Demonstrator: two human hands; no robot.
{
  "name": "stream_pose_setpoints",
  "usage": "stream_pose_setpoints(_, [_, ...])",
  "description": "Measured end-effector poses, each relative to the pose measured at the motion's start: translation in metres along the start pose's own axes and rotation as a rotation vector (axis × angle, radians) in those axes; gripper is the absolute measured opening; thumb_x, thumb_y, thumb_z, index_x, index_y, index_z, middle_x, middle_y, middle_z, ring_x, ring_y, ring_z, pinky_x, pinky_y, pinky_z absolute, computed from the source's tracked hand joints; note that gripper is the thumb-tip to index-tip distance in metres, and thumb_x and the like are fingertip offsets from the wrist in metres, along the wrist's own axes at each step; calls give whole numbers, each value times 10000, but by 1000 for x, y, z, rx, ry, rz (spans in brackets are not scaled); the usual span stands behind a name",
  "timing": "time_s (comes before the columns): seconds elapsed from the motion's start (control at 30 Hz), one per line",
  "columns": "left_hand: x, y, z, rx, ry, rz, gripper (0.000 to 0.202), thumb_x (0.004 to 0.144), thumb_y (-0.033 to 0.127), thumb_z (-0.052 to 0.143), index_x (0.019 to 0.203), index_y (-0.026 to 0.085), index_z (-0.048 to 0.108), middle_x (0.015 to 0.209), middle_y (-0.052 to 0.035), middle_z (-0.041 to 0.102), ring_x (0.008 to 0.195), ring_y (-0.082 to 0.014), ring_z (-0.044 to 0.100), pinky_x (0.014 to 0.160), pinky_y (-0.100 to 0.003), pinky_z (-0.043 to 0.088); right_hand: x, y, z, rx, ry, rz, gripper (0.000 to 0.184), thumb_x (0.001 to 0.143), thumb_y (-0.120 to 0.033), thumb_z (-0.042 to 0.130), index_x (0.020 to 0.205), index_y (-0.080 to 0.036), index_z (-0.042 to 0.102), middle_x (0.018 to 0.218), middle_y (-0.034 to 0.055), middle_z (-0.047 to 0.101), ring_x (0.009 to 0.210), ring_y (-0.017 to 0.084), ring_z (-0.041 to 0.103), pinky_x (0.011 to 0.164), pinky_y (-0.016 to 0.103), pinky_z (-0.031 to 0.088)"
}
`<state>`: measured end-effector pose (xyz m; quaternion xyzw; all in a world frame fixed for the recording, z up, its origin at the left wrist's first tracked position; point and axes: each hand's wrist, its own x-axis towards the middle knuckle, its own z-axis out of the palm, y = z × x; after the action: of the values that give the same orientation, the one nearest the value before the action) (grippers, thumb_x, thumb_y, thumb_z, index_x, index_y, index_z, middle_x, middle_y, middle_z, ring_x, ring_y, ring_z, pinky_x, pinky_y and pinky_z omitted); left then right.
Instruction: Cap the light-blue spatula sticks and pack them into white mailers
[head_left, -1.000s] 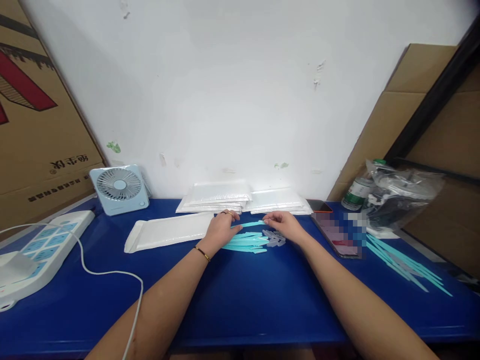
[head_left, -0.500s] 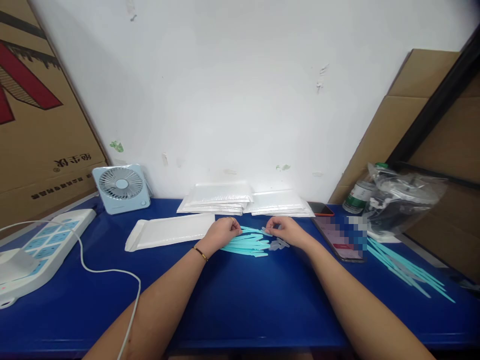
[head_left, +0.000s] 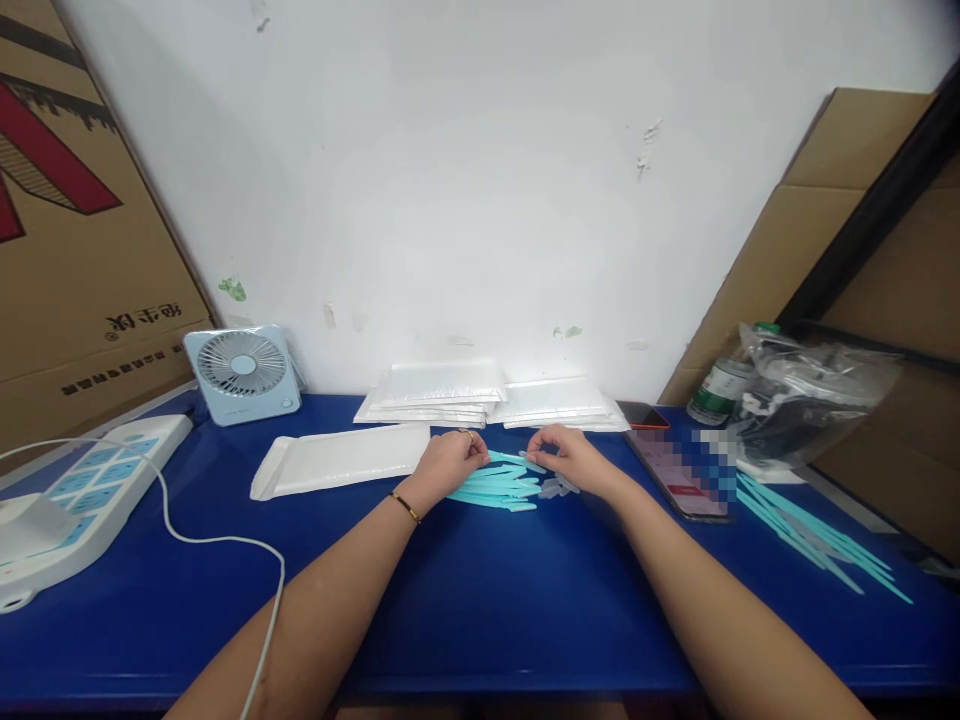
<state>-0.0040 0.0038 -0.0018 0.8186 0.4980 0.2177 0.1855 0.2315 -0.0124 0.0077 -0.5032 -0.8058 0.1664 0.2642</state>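
My right hand (head_left: 573, 460) has swapped the strip (head_left: 508, 457) for a cap (head_left: 533, 464), pinched in line; my left hand (head_left: 448, 464) grips the strip near the table's far edge (head_left: 330, 406).

Both hands (head_left: 450, 460) (head_left: 566, 459) in facing pinch grips

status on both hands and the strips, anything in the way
Left hand pinching teal strip. Right hand holding translucent piece near strip's end. More teal strips alongside. White cable crosses left forearm.
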Motion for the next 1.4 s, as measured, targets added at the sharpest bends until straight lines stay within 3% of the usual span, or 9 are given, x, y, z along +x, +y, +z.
stream_pose_setpoints(0.13, [-1,5,-1,1,29,37,138,797,333,558,790,216,632,743,12,648,720,-150,589,631,-235,400,-1,-2,2,59,-63,35,215,832,-377,539,820,-197,656,785,12,620,632,118,509,590,256,413])
stream_pose_setpoints(0.27, [-2,12,2,27,55,107,125,812,316,558,813,216,633,804,3,649,785,-161,585,721,-257,417,2,-4,7,85,-36,-14,206,823,-377,554,826,-209,673,832,11,644,723,150,549,674,291,435])
stream_pose_setpoints(0.47, [-2,11,0,154,281,121,191,814,243,546,994,226,605,1069,-45,588,1031,-212,521,880,-320,396,11,17,3,53,71,39,213,818,-354,553,903,-210,685,898,35,673,825,190,590,762,326,428])
stream_pose_setpoints(0.67, [-2,-5,-2,96,-78,77,141,768,330,576,808,217,649,831,-11,646,764,-163,584,651,-242,416,11,33,1,-223,-20,36,128,783,-248,579,856,-240,683,955,46,647,972,229,545,880,413,325])
stream_pose_setpoints(0.77, [-3,-6,0,67,-154,14,143,751,342,589,777,214,649,762,0,661,701,-153,583,581,-227,390,11,34,4,-259,-50,55,106,785,-232,559,810,-215,661,920,46,640,919,214,559,833,373,354])
stream_pose_setpoints(0.87, [-5,-4,1,45,-169,-26,142,754,329,581,748,205,650,771,-7,671,692,-145,585,557,-221,377,9,38,2,-214,-79,29,173,803,-198,499,858,-207,662,922,53,638,850,189,577,781,320,396])
stream_pose_setpoints(1.0, [-5,-2,2,44,-128,-48,128,762,298,565,738,198,641,785,-10,671,700,-144,585,561,-222,372,5,47,-3,-108,-160,-24,307,710,-87,506,939,-208,671,963,54,640,852,179,589,755,271,424])
stream_pose_setpoints(1.2, [-4,-2,0,-8,-35,-52,196,820,357,500,819,197,614,765,-13,655,685,-151,576,550,-229,359,2,48,-3,-42,-168,117,94,731,-177,554,792,-188,624,677,11,616,603,141,555,566,239,393])
stream_pose_setpoints(1.4, [-2,-2,-1,19,-14,-35,177,829,349,500,809,207,604,729,2,642,671,-151,571,559,-239,346,2,33,-7,86,-84,56,98,793,-256,524,834,-191,585,706,-3,589,598,118,500,547,224,369])
